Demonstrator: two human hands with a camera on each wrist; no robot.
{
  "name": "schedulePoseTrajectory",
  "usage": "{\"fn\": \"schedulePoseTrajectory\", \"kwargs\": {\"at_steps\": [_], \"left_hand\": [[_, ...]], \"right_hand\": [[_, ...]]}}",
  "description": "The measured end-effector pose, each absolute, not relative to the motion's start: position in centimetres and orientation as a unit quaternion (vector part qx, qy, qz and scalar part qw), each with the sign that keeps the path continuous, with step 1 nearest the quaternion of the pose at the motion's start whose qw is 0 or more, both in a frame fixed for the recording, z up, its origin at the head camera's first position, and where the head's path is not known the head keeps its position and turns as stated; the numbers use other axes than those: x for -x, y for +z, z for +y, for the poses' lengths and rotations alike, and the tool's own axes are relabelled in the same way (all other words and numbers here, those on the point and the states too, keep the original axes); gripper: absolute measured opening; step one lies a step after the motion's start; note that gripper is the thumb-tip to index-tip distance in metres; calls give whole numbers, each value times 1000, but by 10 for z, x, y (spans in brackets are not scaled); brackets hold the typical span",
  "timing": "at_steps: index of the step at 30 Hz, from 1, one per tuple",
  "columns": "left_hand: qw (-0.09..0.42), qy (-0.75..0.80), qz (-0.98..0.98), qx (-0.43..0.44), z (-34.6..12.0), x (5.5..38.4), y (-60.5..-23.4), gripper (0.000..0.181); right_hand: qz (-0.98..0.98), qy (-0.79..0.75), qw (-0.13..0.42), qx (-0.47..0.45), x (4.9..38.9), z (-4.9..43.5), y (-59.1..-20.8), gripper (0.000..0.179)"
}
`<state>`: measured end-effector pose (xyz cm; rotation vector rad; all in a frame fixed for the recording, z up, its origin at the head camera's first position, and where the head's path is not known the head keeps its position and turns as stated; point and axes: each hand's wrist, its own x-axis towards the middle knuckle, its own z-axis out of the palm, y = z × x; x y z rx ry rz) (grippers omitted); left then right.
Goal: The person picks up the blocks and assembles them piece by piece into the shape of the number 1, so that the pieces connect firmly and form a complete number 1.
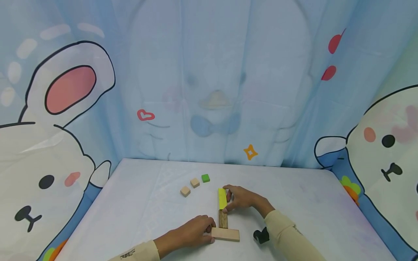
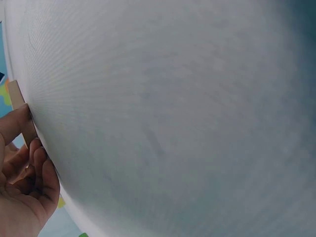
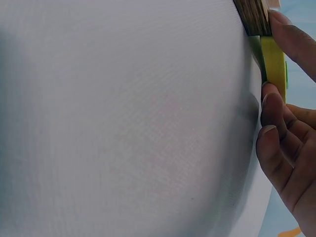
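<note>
In the head view a light wooden block (image 1: 226,234) lies crosswise, its left end pinched by my left hand (image 1: 196,232). The left wrist view shows this plank-like block (image 2: 16,94) between thumb and fingers. Behind it a dark brown wooden block (image 1: 223,219) runs away from me. A yellow block (image 1: 222,198) continues the line at the brown one's far end. My right hand (image 1: 242,199) grips the yellow block from the right, index finger at the far end, thumb near the joint. In the right wrist view the yellow block (image 3: 274,61) meets the brown block (image 3: 254,16).
Two small plain wooden cubes (image 1: 185,191) and a green cube (image 1: 205,178) sit farther back, left of the yellow block. A black object (image 1: 261,236) is beside my right forearm, partly hidden by the sleeve. A printed curtain (image 1: 212,72) hangs behind the white table (image 1: 147,203).
</note>
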<state>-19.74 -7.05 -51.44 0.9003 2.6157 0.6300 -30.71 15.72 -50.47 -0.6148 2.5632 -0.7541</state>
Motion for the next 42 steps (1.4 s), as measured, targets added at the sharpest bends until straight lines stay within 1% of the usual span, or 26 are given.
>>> {"fn": "schedulePoseTrajectory", "kwargs": {"at_steps": [19,27,42], "left_hand": [[156,216,916,-299,-68,197,-514,31],[156,213,917,-300,-68,197,-515,31],[153,215,916,-301,-69,196,-514,31]], "right_hand": [[923,-250,213,202,309,154,-504,94],[921,-247,219,209,310,155,-503,94],[920,-251,217,209,309,155,-502,94]]}}
